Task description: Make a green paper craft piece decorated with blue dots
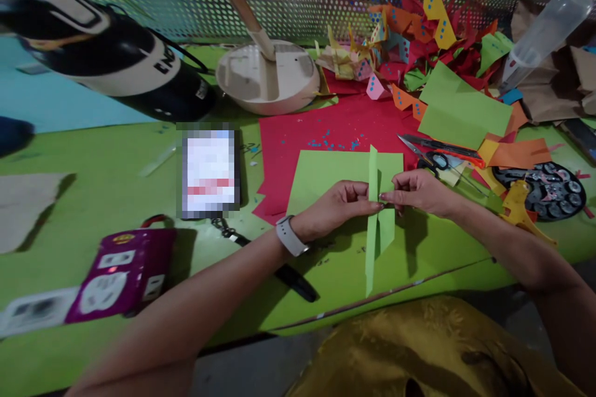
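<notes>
A folded strip of light green paper [372,242] stands nearly upright between my two hands. My left hand [347,205], with a pale watch band on the wrist, pinches it from the left. From the right, my right hand [414,192] closes thumb and fingers on a flap of the same paper; its fingertips partly hide the fold. Beneath the hands lies a flat green sheet [335,167], overlapping a larger red sheet [284,130] sprinkled with small blue paper bits. Scissors [433,161] and a box cutter [447,146] rest just beyond my right hand.
A small fan [270,96], a dark bottle [135,68] and a clear plastic bottle [549,37] stand at the back. Cut coloured paper shapes [400,37] pile up at back right. On the left are an ID card on a lanyard [209,173] and a purple pouch [125,267].
</notes>
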Available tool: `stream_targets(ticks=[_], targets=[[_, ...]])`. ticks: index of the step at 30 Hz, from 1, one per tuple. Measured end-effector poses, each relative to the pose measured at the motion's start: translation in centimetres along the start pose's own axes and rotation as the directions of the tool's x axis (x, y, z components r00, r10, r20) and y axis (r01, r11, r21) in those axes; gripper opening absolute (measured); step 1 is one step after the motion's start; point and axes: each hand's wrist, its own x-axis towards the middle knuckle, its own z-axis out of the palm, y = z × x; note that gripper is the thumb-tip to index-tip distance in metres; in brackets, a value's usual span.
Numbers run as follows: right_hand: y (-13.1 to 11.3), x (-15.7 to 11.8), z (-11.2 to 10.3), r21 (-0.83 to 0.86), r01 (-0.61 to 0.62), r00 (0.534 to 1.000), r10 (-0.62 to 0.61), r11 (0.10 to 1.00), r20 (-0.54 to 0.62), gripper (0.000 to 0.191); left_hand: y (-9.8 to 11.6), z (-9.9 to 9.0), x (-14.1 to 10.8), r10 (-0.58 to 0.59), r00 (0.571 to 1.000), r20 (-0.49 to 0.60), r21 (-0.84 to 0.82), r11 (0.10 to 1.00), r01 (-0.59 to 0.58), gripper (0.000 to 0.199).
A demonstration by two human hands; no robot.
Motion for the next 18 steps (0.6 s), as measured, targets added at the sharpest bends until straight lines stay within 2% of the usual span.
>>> stream_targets(ticks=[4,7,10,14,16,18], targets=[[-0.2,0.0,-0.2,-0.001,0.0,0.999,0.0,1.0,-0.04,0.044,0.1,-0.1,0.0,-0.04,0.999,0.0,-0.084,0.996,0.04,0.031],[-0.5,0.0,-0.3,-0.039,0.009,0.994,-0.013,0.999,-0.111,0.043,0.1,-0.1,0.0,-0.11,0.994,0.01,-0.16,0.981,0.11,0.031],[-0.7,-0.1,-0.4,-0.089,0.047,0.98,-0.063,0.995,-0.19,0.044,-0.1,-0.1,0.0,-0.143,0.99,0.011,-0.16,0.977,0.143,0.033],[-0.3,-0.2,-0.1,-0.135,0.15,0.953,-0.179,0.979,-0.246,0.04,-0.2,0.1,0.1,-0.076,0.994,-0.079,-0.169,0.984,0.062,0.034],[0.1,-0.3,0.1,-0.219,0.205,0.933,-0.258,0.954,-0.252,0.034,-0.2,0.1,0.1,-0.038,0.989,-0.143,-0.134,0.991,0.019,0.033],[0.5,-0.5,0.3,-0.36,0.274,0.892,-0.375,0.892,-0.251,0.025,-0.2,0.1,0.2,-0.015,0.983,-0.184,-0.082,0.997,0.0,0.034]])
